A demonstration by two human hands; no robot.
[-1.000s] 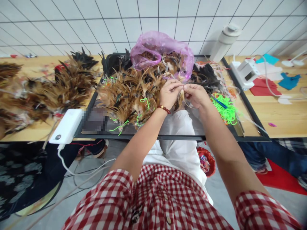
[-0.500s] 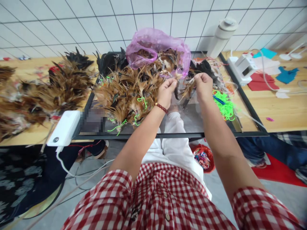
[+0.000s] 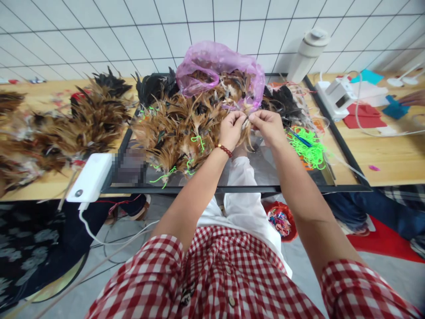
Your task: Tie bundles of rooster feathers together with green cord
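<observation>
My left hand (image 3: 231, 129) and my right hand (image 3: 266, 126) meet over the tray, fingertips pinched nearly together. Between them hang a few brown feathers (image 3: 246, 134), held at their upper ends by both hands. Left of my hands spreads a big heap of brown feathers (image 3: 179, 117), some bunches tied with green string. Behind it lies a pink plastic bag (image 3: 206, 55) with more feathers in its mouth. Black feathers (image 3: 282, 104) lie beyond my right hand. To the right of that wrist sits a tangle of bright green string (image 3: 308, 148) with a blue pen-like tool (image 3: 301, 138) on it.
A black-framed glass tray (image 3: 245, 189) bears the feathers. More feathers (image 3: 73, 119) lie on the wooden table at left, near a white power bank (image 3: 89, 177). At right stand a white bottle (image 3: 308, 55) and a power strip (image 3: 332, 99). Another person's hand (image 3: 413, 98) touches blue cloth.
My right hand has moved left with feathers and now meets my left hand. At the far right, another person's hand has come into view at the blue cloth.
</observation>
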